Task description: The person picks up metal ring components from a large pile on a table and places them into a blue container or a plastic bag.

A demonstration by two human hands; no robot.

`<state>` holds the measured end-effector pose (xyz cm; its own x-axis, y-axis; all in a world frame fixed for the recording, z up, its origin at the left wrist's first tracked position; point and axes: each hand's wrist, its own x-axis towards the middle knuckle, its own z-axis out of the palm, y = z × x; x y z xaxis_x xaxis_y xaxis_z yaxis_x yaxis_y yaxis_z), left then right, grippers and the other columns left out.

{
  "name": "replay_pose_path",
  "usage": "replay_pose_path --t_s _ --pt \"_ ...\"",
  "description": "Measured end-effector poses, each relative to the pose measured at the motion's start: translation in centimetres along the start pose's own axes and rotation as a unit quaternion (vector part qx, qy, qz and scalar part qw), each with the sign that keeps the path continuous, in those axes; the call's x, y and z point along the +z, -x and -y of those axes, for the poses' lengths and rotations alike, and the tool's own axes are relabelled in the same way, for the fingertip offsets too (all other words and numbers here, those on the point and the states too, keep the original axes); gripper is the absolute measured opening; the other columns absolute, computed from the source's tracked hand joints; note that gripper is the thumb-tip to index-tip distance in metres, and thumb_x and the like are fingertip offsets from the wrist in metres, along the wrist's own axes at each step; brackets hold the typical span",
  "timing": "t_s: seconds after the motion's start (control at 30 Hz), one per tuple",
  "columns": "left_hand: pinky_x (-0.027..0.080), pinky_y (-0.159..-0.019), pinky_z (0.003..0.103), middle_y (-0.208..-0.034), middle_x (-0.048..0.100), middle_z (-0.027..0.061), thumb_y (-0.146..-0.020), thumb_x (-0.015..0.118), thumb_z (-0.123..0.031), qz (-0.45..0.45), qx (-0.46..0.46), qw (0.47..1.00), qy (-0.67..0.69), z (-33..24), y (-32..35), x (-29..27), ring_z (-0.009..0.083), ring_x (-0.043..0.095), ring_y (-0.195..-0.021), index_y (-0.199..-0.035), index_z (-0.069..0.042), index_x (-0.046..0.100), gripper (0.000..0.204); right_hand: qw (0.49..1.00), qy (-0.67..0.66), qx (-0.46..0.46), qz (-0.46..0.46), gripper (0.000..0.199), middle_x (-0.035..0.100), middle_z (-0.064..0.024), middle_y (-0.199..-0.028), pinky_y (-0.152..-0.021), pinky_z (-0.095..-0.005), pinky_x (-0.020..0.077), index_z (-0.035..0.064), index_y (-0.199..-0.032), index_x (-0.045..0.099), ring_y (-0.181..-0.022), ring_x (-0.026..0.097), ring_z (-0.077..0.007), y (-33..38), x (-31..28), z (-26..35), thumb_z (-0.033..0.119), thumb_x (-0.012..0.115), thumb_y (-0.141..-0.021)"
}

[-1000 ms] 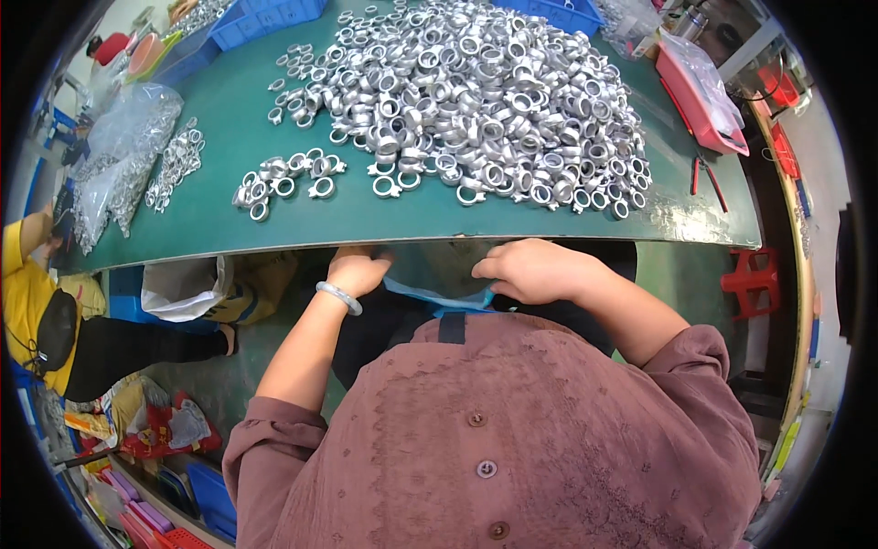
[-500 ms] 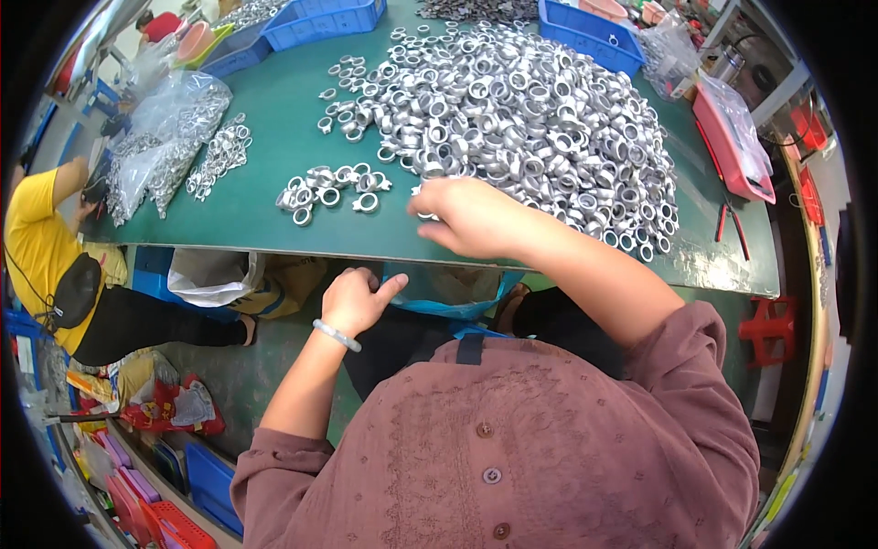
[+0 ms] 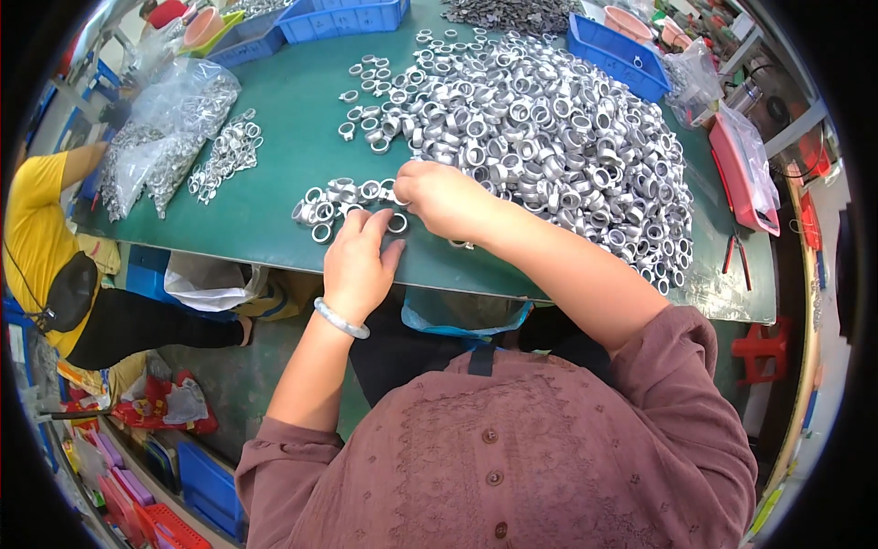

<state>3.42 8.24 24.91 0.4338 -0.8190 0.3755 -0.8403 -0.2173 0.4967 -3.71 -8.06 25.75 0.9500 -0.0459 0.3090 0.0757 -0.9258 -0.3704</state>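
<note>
A small group of silvery metal rings [image 3: 322, 210] with little lugs lies near the table's front edge. My left hand [image 3: 358, 263], a pale bangle on its wrist, reaches over this edge with thumb and fingers apart, its fingertips beside a ring [image 3: 397, 223]. Just above it, my right hand [image 3: 445, 199] has its fingers closed in a pinch at a partly covered ring at the group's right end. Another ring [image 3: 464, 244] shows partly from beneath the right palm. A large heap of the same rings [image 3: 558, 137] spreads to the right and behind.
Clear plastic bags of metal parts [image 3: 151, 146] and a loose pile [image 3: 229, 157] sit at the left. Blue bins [image 3: 343, 20] stand at the back. Pliers with red handles [image 3: 736, 256] and a pink tray [image 3: 736, 178] lie right. A person in yellow [image 3: 41, 220] is at left.
My left hand has risen from below the table edge to the small ring group. My right hand has shifted slightly left, its fingertips now at that group. The view has shifted slightly.
</note>
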Motion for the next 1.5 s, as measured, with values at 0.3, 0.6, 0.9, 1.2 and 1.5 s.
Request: replay_pose_path --t_s 0.3,0.6,0.9,1.2,1.5 --pt "0.045 -0.062 0.030 -0.082 0.051 0.0090 -0.075 0.063 -0.011 0.004 -0.029 0.999 0.019 -0.4 -0.3 0.4 0.0224 0.056 -0.071 -0.092 -0.002 0.058 0.020 0.811 -0.563 0.155 -0.048 0.048 0.055 -0.0079 -0.102 -0.079 -0.0265 0.0456 0.0027 -0.114 0.042 -0.093 0.054 -0.0123 5.3 -3.4 2.3 -0.011 0.060 -0.071" --pt "0.044 -0.068 0.025 -0.095 0.055 0.0078 -0.088 0.052 -0.020 0.142 -0.143 0.669 0.715 -4.9 2.1 1.1 0.0134 0.054 -0.076 -0.112 0.001 0.047 0.032 0.735 -0.661 0.105 -0.108 0.045 0.053 -0.0123 -0.112 -0.088 -0.0320 0.0441 0.0032 -0.115 0.046 -0.104 0.052 -0.0206 11.0 -4.3 3.0 -0.013 0.055 -0.074" --pt "0.045 -0.066 0.025 -0.087 0.059 0.0062 -0.092 0.045 -0.021 0.203 -0.196 0.541 0.792 -7.6 1.3 3.1 0.0132 0.056 -0.073 -0.111 -0.004 0.047 0.026 0.836 -0.514 0.101 -0.165 0.053 0.053 -0.0131 -0.113 -0.086 -0.0308 0.0448 0.0014 -0.125 0.037 -0.109 0.050 -0.0196 14.5 -4.8 2.9 -0.015 0.048 -0.075" --pt "0.046 -0.066 0.027 -0.088 0.060 0.0077 -0.091 0.045 -0.020 0.214 -0.228 0.515 0.798 -8.6 1.1 3.9 0.0144 0.058 -0.074 -0.115 -0.004 0.045 0.029 0.853 -0.480 0.089 -0.187 0.051 0.054 -0.0135 -0.113 -0.086 -0.0309 0.0450 0.0013 -0.123 0.040 -0.106 0.053 -0.0202 15.6 -4.7 2.3 -0.014 0.049 -0.076" --pt "0.046 -0.065 0.028 -0.085 0.061 0.0096 -0.092 0.044 -0.020 0.213 -0.242 0.507 0.800 -8.9 0.8 3.9 0.0158 0.057 -0.071 -0.112 -0.004 0.047 0.027 0.920 -0.307 0.070 -0.235 0.049 0.058 -0.0129 -0.107 -0.085 -0.0313 0.0474 0.0007 -0.121 0.043 -0.101 0.057 -0.0214 15.9 -4.6 2.2 -0.013 0.054 -0.075"
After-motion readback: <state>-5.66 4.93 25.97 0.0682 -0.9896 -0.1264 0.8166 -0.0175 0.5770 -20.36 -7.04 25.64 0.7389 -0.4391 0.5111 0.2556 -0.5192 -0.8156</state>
